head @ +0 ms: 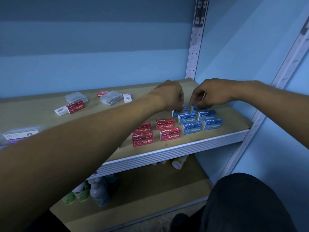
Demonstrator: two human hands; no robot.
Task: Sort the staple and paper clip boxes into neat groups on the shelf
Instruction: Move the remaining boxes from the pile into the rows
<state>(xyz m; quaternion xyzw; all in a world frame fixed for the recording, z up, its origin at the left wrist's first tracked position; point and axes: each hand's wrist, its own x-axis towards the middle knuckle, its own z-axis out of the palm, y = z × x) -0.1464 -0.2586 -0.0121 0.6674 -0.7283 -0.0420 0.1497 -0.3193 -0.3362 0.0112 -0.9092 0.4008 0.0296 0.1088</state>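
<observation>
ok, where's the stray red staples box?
Head view, back left of the shelf: the red box lies in front of a clear case, with a white box at its left end.

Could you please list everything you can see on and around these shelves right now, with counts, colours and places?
blue staple boxes: six, blue, two columns at the shelf's front right; the rear two partly hidden by the hands.
red staple boxes: four grouped left of the blue; two more at rear left.
clear plastic boxes: two, transparent, rear left.
small white boxes: two, white with purple print, rear left.
paper clip box: one, white and purple, blurred, far left.
shelf: wooden board, white front edge.
bottles: several, white and green, lower shelf.
left hand: fingers on rear-left blue box.
right hand: fingers on rear-right blue box.
</observation>
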